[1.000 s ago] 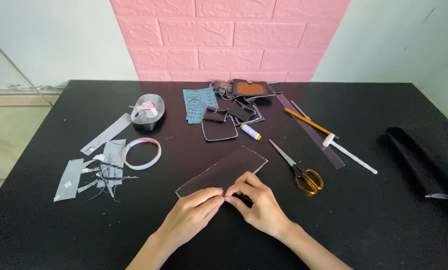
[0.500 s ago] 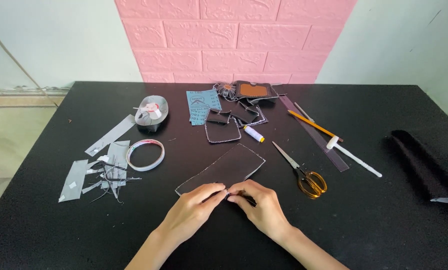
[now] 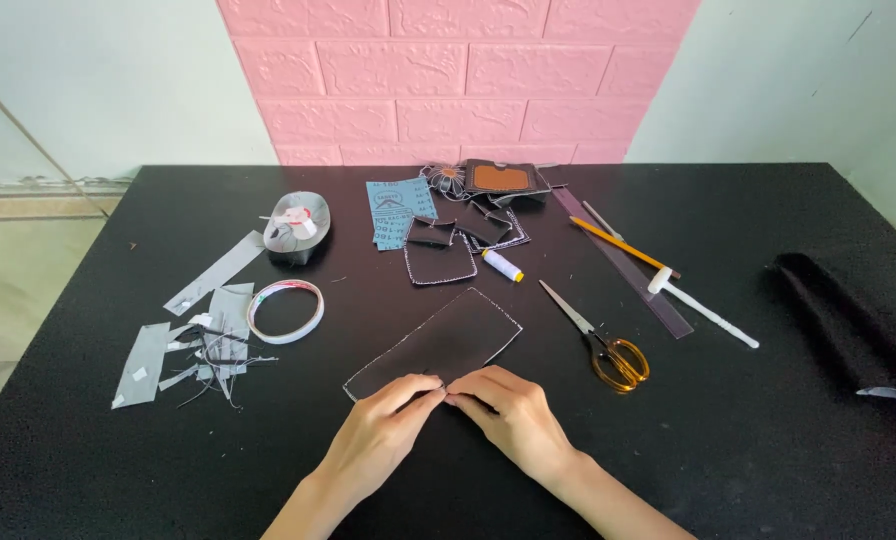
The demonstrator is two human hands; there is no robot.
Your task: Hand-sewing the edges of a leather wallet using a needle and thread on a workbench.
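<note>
dark leather piece (image 3: 438, 343) w/ white stitched edge lies flat on black tabletop (image 3: 748, 440), mid-front. left hand (image 3: 383, 432) & right hand (image 3: 513, 410) meet at its near edge, fingertips pinched on the edge, touching each other. scissors (image 3: 600, 340) w/ amber handles just right of it, tape ring (image 3: 285, 310) to the left, thread spool (image 3: 503, 265) behind, grey scraps (image 3: 183, 345) far left.
</note>
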